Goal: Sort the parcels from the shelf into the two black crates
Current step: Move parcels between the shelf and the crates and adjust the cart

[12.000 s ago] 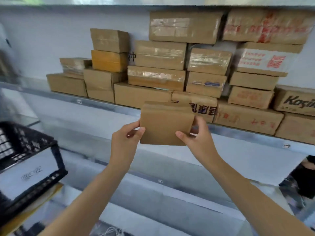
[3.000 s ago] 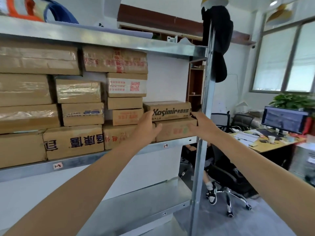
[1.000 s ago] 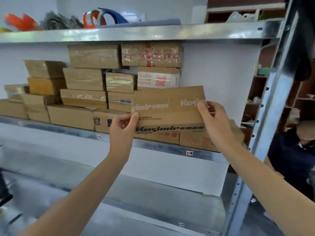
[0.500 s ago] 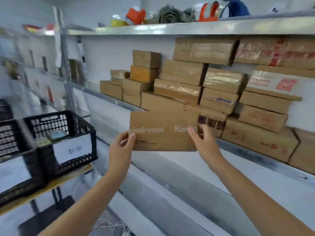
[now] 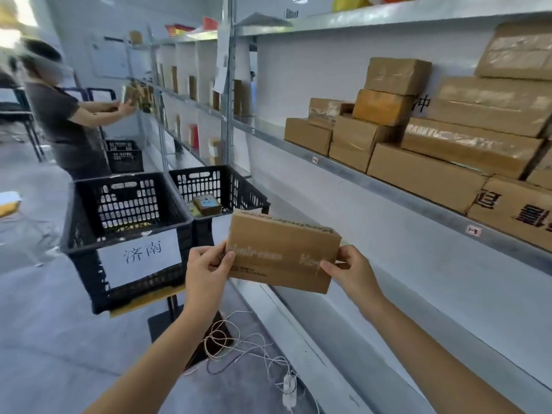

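Parcel (image 5: 283, 252) pinched at both ends by fingers (image 5: 227, 259).

Far left: a person (image 5: 64, 115) in a dark shirt stands side-on, arms raised, with a black basket (image 5: 124, 155) by the legs. Thin tangled cables (image 5: 239, 348) lie on the grey floor (image 5: 59, 354), near a white adapter (image 5: 288, 383).
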### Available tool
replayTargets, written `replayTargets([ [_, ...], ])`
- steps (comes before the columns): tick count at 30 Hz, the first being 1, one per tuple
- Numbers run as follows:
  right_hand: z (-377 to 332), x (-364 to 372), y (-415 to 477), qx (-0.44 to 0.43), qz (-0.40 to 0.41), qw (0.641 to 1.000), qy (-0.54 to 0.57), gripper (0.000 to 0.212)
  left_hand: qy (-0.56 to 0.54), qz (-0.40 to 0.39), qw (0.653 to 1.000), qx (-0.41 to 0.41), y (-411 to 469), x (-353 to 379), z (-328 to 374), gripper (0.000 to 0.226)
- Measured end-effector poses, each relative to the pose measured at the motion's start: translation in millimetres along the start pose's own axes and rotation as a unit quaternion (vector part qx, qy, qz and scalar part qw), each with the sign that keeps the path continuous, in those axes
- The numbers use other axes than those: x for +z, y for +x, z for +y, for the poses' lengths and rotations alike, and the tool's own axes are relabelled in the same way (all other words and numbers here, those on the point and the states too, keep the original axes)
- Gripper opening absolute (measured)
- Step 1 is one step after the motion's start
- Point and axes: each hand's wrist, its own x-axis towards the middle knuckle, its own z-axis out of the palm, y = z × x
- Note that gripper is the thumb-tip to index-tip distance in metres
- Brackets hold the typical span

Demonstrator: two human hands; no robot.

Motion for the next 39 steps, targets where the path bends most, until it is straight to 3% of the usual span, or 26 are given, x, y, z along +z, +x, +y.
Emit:
replayTargets([
  [6, -6, 37, 17, -0.016, -0.032, 0.999, 0.007, 0.025, -0.031, 0.02, 0.999, -0.039, 12, -26, -27, 0.042],
  [9, -5, 48, 36, -0.006, -0.046, 0.999, 0.014, 0.022, -0.049, 0.037, 0.996, -0.064, 25, -23, -36, 0.038],
  [16, -13, 59, 88, 0.064, -0.084, 0.983, 0.153, 0.029, -0.092, 0.058, 0.986, -0.124, 52, -11, -39, 0.029],
  [27, -14, 78, 202, 0.053, -0.157, 0.978, 0.124, 0.044, -0.081, 0.116, 0.977, -0.16, 121, 17, -27, 0.026],
  [31, -1, 87, 236, 0.027, -0.157, 0.981, 0.108, 0.027, -0.055, 0.112, 0.979, -0.164, 144, 31, -29, 0.026],
  [39, 25, 103, 293, -0.011, -0.178, 0.978, 0.109, 0.023, -0.05, 0.091, 0.975, -0.195, 179, 64, -43, 0.037],
])
